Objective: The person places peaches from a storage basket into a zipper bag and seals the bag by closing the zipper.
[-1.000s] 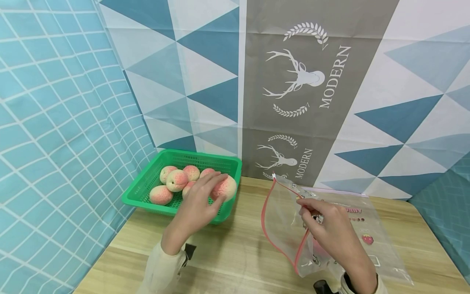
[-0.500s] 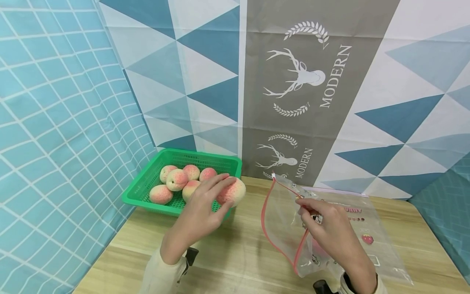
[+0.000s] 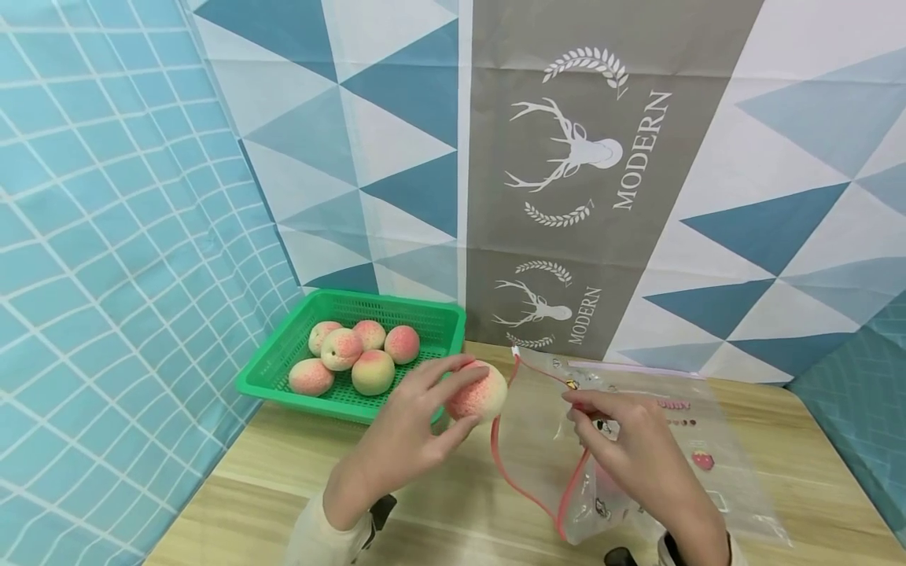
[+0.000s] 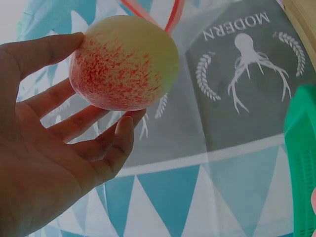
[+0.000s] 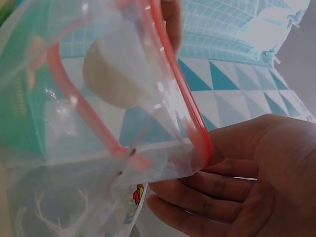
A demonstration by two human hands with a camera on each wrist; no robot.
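My left hand (image 3: 418,424) holds a pink and cream peach (image 3: 481,393) between thumb and fingers, just left of the bag's mouth. In the left wrist view the peach (image 4: 126,64) sits at the fingertips, off the palm. My right hand (image 3: 637,440) pinches the red zip edge of a clear printed zip bag (image 3: 531,440), whose mouth gapes toward the peach. In the right wrist view thumb and fingers (image 5: 197,192) grip the red rim (image 5: 182,89), and the peach shows blurred through the plastic. Something pink in the bag, behind my right hand, is mostly hidden.
A green plastic basket (image 3: 283,397) with several peaches (image 3: 373,373) stands at the left against the patterned wall covering. The wooden table (image 3: 262,479) runs under the basket and bag. A dark wrist device (image 3: 382,511) sits below my left hand.
My left hand has carried the peach out of the basket and rightward to the bag's opening. The right hand stays on the bag's edge, and the mouth has shifted slightly left.
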